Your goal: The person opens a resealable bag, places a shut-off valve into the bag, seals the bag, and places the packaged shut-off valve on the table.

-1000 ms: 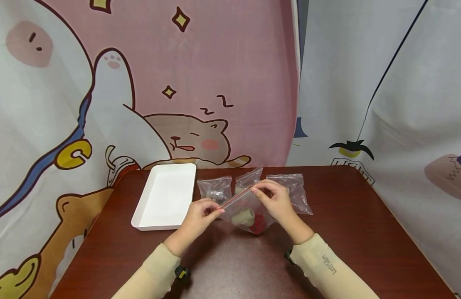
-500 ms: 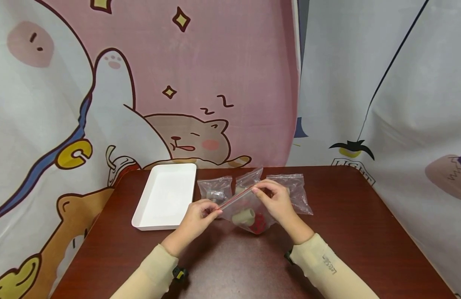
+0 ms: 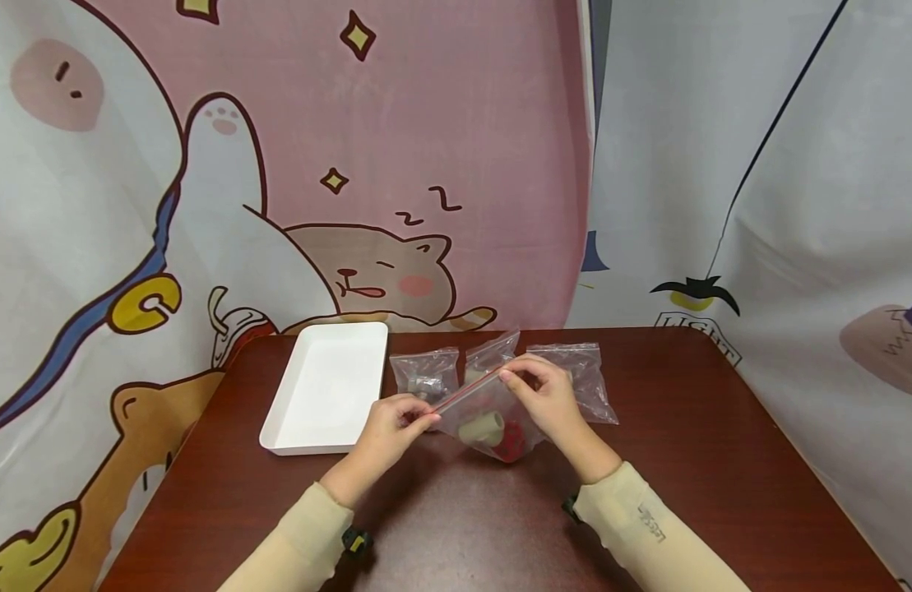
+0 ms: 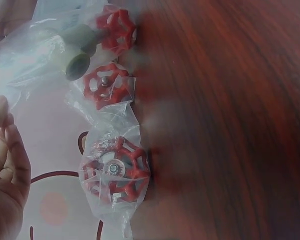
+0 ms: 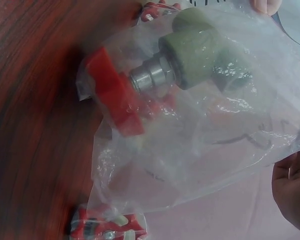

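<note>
A clear zip bag (image 3: 527,421) hangs between both hands, its red zip strip slanting up to the right. My left hand (image 3: 391,429) pinches the lower left end of the strip between thumb and fingers. At the upper right end, my right hand (image 3: 550,396) pinches the same edge. Inside the bag lies a valve with a dull green body (image 3: 481,429) and a red handwheel (image 3: 510,442). In the right wrist view, a silver metal stem (image 5: 152,75) joins the wheel to the body.
Behind the held bag stand several more clear bags, one at the left (image 3: 426,370), one in the middle (image 3: 491,353), one at the right (image 3: 590,382). Red handwheels (image 4: 114,167) show through them in the left wrist view. A white tray (image 3: 326,386) lies left on the brown table (image 3: 692,460).
My left hand has shifted very slightly left along the bag's edge. The right hand keeps its place, and the bag and valve stay nearly still.
</note>
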The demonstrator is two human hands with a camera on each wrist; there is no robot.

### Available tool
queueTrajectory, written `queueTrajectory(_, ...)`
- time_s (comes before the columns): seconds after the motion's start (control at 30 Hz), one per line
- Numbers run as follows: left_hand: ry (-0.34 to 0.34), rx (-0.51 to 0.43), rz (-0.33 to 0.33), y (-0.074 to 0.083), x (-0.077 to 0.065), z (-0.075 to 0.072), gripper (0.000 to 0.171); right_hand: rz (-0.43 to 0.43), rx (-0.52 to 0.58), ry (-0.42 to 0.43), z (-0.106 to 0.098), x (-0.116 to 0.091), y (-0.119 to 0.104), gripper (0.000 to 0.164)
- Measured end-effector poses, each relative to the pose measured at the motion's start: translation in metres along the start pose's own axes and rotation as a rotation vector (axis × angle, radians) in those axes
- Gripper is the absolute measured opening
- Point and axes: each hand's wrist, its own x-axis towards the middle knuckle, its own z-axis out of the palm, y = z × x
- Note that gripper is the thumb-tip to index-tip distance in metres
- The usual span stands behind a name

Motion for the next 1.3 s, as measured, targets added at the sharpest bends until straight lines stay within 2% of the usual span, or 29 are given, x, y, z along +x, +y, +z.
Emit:
queueTrajectory(0.1, 0.004, -0.028, 0.004, -0.001, 0.000, 0.000, 0.008, 0.038, 0.029, -0.030, -0.001, -0.002, 0.003, 0.003)
queueTrajectory(0.27, 0.000, -0.063, 0.000, -0.001, 0.001, -0.001, 0.006, 0.110, 0.083, -0.075, -0.002, -0.007, 0.024, 0.008)
queueTrajectory(0.43, 0.011, -0.046, -0.002, -0.002, 0.001, 0.000, 0.006, 0.167, 0.105, -0.148, -0.005, -0.011, 0.037, 0.016)
queueTrajectory(0.53, 0.038, -0.021, -0.002, -0.003, 0.001, 0.000, 0.005, 0.201, 0.067, -0.214, -0.010, -0.015, 0.040, 0.023)
queueTrajectory(0.67, 0.061, -0.011, -0.013, -0.004, 0.001, 0.001, 0.005, 0.259, -0.054, -0.265, -0.014, -0.020, 0.043, 0.024)
queueTrajectory(0.77, 0.058, -0.018, -0.024, -0.006, 0.001, 0.001, 0.005, 0.268, -0.094, -0.266, -0.015, -0.022, 0.046, 0.019)
queueTrajectory(0.9, 0.042, -0.069, -0.043, -0.009, -0.001, -0.002, 0.007, 0.225, -0.086, -0.237, -0.014, -0.023, 0.044, 0.016)
queueTrajectory(1.03, 0.046, -0.112, -0.086, -0.013, -0.003, -0.013, 0.011, 0.203, -0.070, -0.204, -0.014, -0.022, 0.030, 0.014)
queueTrajectory(1.13, 0.067, -0.029, -0.120, -0.021, -0.004, -0.029, 0.016, 0.186, -0.060, -0.187, -0.015, -0.021, 0.021, 0.014)
queueTrajectory(1.3, 0.108, 0.215, -0.196, -0.043, -0.007, -0.066, 0.030, 0.184, -0.034, -0.177, -0.016, -0.021, 0.021, 0.014)
